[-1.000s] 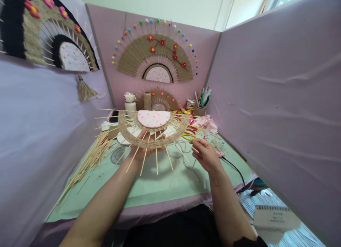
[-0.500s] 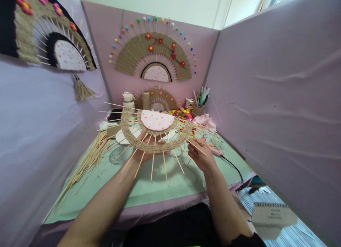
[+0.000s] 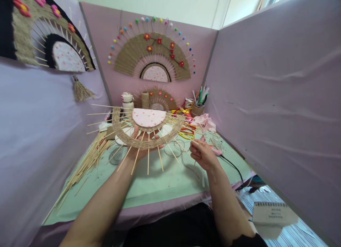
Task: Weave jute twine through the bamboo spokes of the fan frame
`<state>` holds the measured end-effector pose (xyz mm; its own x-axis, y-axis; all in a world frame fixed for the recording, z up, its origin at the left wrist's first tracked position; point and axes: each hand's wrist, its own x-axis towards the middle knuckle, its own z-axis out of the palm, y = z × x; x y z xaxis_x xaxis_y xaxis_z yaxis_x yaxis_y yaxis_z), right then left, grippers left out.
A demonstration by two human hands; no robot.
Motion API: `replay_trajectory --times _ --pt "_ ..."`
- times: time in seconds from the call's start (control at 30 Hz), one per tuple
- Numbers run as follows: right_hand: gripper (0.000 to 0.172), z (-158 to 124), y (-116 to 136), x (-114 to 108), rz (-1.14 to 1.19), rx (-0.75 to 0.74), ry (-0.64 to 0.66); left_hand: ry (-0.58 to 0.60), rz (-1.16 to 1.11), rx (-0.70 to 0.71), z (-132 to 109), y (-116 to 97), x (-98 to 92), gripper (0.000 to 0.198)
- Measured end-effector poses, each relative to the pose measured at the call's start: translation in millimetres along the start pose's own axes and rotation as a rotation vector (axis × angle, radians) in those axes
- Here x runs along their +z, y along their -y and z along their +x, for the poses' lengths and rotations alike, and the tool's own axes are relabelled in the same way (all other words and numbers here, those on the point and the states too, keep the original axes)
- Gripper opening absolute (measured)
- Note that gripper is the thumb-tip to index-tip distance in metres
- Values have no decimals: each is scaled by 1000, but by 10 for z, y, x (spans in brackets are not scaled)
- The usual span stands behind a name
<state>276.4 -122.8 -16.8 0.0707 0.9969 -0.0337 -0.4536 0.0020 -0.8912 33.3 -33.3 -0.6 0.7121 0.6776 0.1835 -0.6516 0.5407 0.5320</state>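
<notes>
My left hand [image 3: 142, 144] supports a half-round woven fan [image 3: 146, 144] from underneath, thumb on its near face and fingers behind. The fan has a pink-dotted white centre [image 3: 149, 117], two woven twine bands and thin wooden sticks spreading outward, with its curved side toward me. Just right of the fan's sticks, my right hand [image 3: 201, 153] is closed in a pinch. What it pinches is too small to make out. Thin twine [image 3: 183, 156] trails in loose loops on the table between my hands.
Loose bamboo sticks [image 3: 82, 165] lie along the left, beside a clear protractor [image 3: 114, 156]. A pink glue gun [image 3: 216, 152] with a black cord rests at right. A tool cup [image 3: 198, 108], a white bottle [image 3: 128, 102] and a twine roll [image 3: 145, 99] stand behind. Finished fans [image 3: 128, 55] hang on the partitions.
The fan and my left hand have shifted left and slightly up. My right hand has stayed at the right, so the gap between it and the fan's woven band is wider.
</notes>
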Motion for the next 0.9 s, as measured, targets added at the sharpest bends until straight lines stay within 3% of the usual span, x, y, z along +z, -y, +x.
replay_trajectory --times 0.33,0.53,0.9 --pt "25 -53 120 -90 72 -44 28 13 52 87 -12 -107 -136 63" --pt "20 -20 96 -90 142 -121 -6 95 42 21 8 -86 -160 63" --pt "31 134 -77 -68 269 -82 -8 68 129 -73 62 67 -140 57"
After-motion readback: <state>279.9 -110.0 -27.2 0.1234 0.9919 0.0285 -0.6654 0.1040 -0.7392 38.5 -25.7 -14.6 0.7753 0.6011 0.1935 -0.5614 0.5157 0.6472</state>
